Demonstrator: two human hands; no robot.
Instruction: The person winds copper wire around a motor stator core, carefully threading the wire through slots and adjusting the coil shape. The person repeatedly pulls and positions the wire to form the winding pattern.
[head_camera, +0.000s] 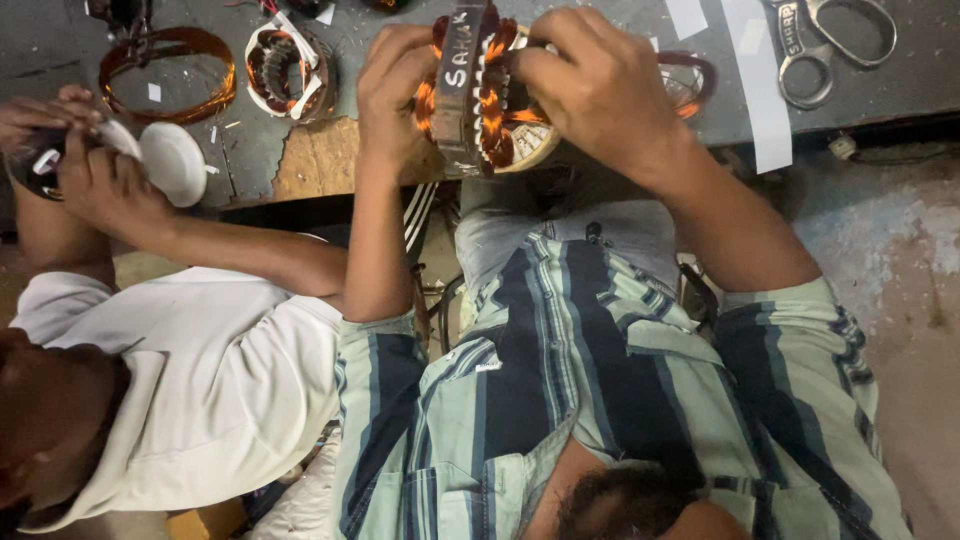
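**Both hands grip a motor winding at the bench edge**

The left hand (395, 95) curls its fingers closed around the near side of the motor winding (482, 95); the right hand (600, 85) clamps over its other side, fingers pressed together. The winding is a metal ring packed with bright copper wire, held tilted just above the grey workbench (560, 30). Scissors (830, 45) and a loose copper coil (165, 70) lie on the bench. Beside them, another person's hands (75, 165) work at a white disc (172, 160).
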